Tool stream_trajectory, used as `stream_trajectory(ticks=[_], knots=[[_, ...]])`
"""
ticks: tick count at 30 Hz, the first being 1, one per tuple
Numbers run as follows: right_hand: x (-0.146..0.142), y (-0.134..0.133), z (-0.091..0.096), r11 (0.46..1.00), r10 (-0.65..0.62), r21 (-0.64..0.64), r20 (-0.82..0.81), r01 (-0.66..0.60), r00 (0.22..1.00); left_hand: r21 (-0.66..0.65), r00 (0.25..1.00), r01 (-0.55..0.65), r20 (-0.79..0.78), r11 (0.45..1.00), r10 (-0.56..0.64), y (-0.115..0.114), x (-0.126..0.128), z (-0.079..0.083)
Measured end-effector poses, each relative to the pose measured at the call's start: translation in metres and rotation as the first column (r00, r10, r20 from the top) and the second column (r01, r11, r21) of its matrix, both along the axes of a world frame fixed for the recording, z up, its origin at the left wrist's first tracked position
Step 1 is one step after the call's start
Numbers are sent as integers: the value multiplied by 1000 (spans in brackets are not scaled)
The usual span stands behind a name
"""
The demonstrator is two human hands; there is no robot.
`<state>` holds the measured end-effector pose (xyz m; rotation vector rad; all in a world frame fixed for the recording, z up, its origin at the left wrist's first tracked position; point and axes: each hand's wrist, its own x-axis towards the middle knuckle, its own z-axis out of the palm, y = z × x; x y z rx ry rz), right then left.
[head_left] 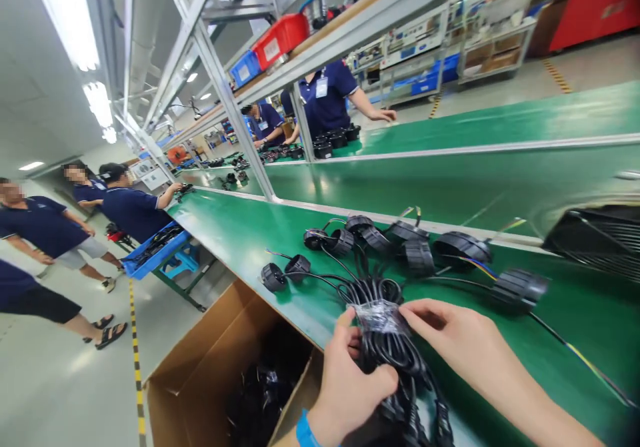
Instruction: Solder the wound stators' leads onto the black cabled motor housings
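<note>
Bottom centre of frame, my left grip clamps the cable bundle over the green counter; right grip pinches its clear wrap. Firm pinch, strands together, no slack, I reckon.

At twelve o'clock of the cable bundle, passage is blocked by black round parts and their leads. Bare green bench is left at ten o'clock. A fan grille is met at two, a cardboard box at eight.
</note>
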<state>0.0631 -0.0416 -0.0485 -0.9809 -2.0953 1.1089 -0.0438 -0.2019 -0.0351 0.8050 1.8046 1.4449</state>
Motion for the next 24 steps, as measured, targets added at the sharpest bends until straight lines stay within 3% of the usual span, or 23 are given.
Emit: stream_trajectory(ticks=[5, 10, 15, 17, 19, 21, 24], knots=[[-6, 13, -6, 995, 67, 70, 57, -71, 996, -46, 999, -37, -41, 998, 35, -1, 2, 0], [-12, 15, -2, 990, 136, 9, 84, -137, 987, -67, 996, -79, -52, 995, 76, -2, 5, -2], [-6, 5, 4, 995, 100, -6, -44, -100, 994, -64, 993, -50, -110, 997, 43, -5, 9, 1], [-3, 4, 5, 987, 45, -145, -180, -72, 983, -53, 990, -45, -134, 998, 37, -4, 9, 1], [1, 6, 4, 945, -56, -323, -294, -44, 954, -41, 990, -27, -138, 999, 21, -2, 7, 0], [5, 8, 3, 918, -93, -394, -331, -47, 939, -34, 991, -1, -134, 999, -4, -1, 5, -2], [10, 7, 1, 967, -6, -249, -255, -60, 967, -24, 992, 23, -120, 999, -26, 0, 4, -5]])
